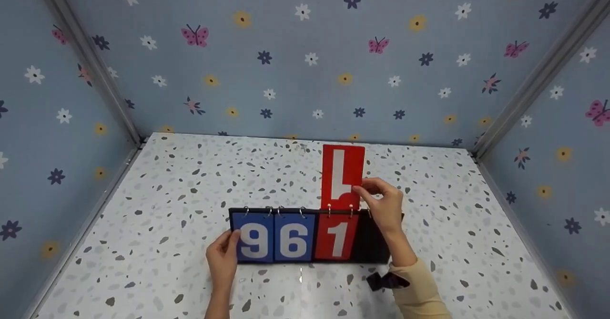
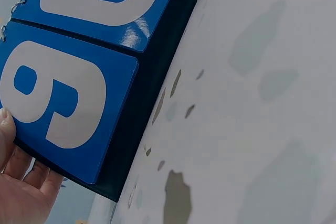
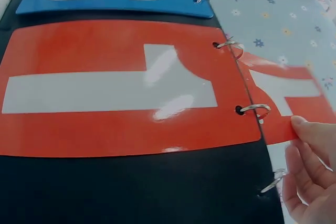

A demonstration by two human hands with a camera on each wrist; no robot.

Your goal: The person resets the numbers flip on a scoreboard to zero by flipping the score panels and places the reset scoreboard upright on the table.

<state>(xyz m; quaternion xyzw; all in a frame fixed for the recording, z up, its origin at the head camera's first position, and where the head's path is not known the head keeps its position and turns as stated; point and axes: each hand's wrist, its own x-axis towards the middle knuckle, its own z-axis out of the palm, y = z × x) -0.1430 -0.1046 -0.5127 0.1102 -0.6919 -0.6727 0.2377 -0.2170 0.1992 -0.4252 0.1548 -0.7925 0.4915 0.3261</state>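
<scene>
A black flip scoreboard (image 1: 372, 242) stands on the speckled table, with metal rings along its top edge. Two blue cards reading 9 (image 1: 255, 239) and 6 (image 1: 293, 239) hang at its left, then a red card (image 1: 337, 235) reading 1. Behind the top edge, another red number card (image 1: 340, 173) points upward with its 1 upside down. My right hand (image 1: 385, 203) pinches that raised card by its right edge, between thumb and fingers. My left hand (image 1: 223, 252) grips the board's left end, thumb on the front by the 9 and fingers behind, as the left wrist view shows.
The white table (image 1: 190, 176) has grey speckles. Blue panels (image 1: 305, 37) with flowers and butterflies rise at the back and both sides, joined by grey metal corner posts (image 1: 90, 61). A dark strap (image 1: 388, 281) sits at my right wrist, by the beige sleeve (image 1: 419, 290).
</scene>
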